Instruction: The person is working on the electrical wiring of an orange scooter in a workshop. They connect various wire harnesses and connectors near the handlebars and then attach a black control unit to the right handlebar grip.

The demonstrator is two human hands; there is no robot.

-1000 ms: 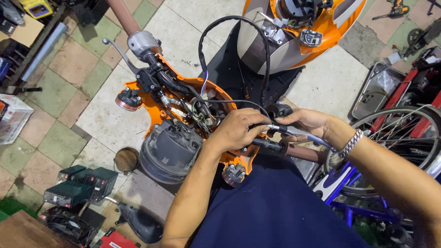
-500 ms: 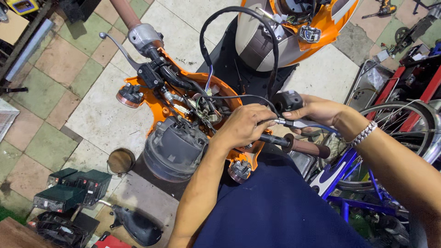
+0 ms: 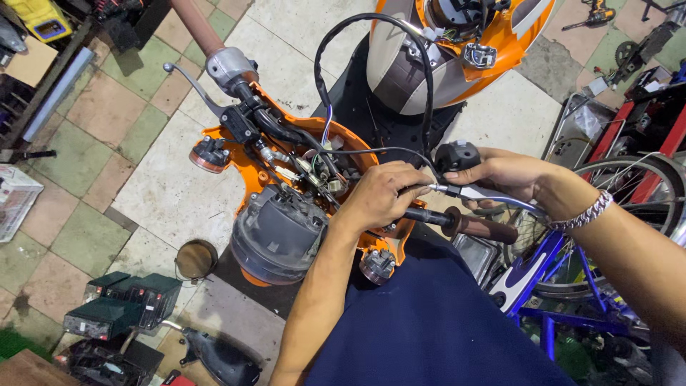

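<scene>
Just right of the frame's centre, a thin cable end with a silver ferrule [image 3: 437, 189] is pinched between the fingers of the left hand [image 3: 382, 194], which curls over the bare handlebar tube beside the brown rubber grip [image 3: 480, 226]. The right hand [image 3: 504, 174] reaches in from the right edge, its fingers closed around the silver brake lever [image 3: 493, 196] and the black switch housing [image 3: 457, 155], a metal bracelet on the wrist. Compared with the earlier views, the two hands have drawn nearer one another and the cable tip now sits right at the lever's mouth, so the seating of the cable into the lever appears close rather than finished; the wider look of the handlebar comes from the head tilting, not from the scooter moving. The left forearm rises from the bottom centre, wrist bent slightly inward, knuckles up; the right forearm slants down from the lower right, wrist nearly straight. Outward from the hands lies the opened orange handlebar cover [image 3: 286, 154] with its exposed wiring and the round dark instrument cluster [image 3: 275, 232] below left. A black cable loops up toward the orange and white front panel [image 3: 457, 50] at the top. Blue bicycle frames [image 3: 543, 279] stand at lower right, and dark battery boxes [image 3: 118, 307] rest on the tiled floor at lower left.
</scene>
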